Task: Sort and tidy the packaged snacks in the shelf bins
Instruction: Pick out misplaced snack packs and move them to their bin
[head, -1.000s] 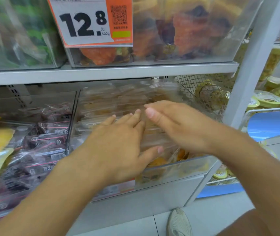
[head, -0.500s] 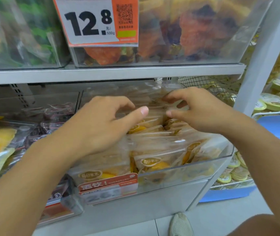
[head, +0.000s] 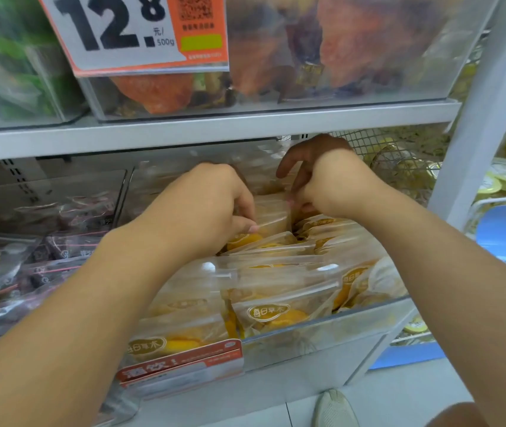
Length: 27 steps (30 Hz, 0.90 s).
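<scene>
Nearest, at lower centre, a clear bin [head: 322,331] holds yellow snack packets [head: 273,312] behind its orange label [head: 184,362]. Mid-frame, the left hand [head: 205,204] curls its fingers onto packets at the pile's rear; the right hand [head: 322,180], just beside it, has fingers bent down among packets, grasp not discernible. Farther, at top, a price tag [head: 131,29] reads 12.8.

At the upper left of the frame, a price tag [head: 134,32] on the upper bin reads "12.8 元/500g". Lower centre, a snack packet [head: 271,315] reads "每日草木".
</scene>
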### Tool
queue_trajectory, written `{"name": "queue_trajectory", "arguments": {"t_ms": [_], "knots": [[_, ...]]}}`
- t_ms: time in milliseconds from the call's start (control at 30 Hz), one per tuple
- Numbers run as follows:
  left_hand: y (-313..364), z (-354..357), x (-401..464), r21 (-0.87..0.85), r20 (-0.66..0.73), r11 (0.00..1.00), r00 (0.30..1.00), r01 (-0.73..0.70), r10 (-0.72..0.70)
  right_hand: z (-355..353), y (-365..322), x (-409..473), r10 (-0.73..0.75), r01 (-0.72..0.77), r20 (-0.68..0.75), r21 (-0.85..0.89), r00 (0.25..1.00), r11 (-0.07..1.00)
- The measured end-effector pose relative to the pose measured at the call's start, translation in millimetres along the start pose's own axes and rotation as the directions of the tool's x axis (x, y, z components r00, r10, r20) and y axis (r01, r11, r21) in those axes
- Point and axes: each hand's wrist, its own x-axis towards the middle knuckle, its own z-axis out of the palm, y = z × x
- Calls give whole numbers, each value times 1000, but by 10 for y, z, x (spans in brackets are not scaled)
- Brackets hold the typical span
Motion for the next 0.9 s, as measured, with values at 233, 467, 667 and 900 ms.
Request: {"name": "queue_trajectory", "arguments": {"t_ms": [233, 467, 667, 900], "knots": [[6, 143, 190, -93, -32, 996, 999, 5, -8, 103, -96, 33, -93, 93, -18, 1, 996, 996], [-177, -9, -16, -35, -92, 997, 994, 64, -67, 41, 24, -202, -211, 214, -114, 14, 971, 977], [-274, -89, -107, -62, -28, 995, 996, 77, -79, 14, -169, -322, -263, 275, 112, -103, 958, 956], [-446, -193, -131, -69, 51, 993, 994, 96, -92, 249, -435, -149, -290, 331, 182, -270, 940, 904]]}}
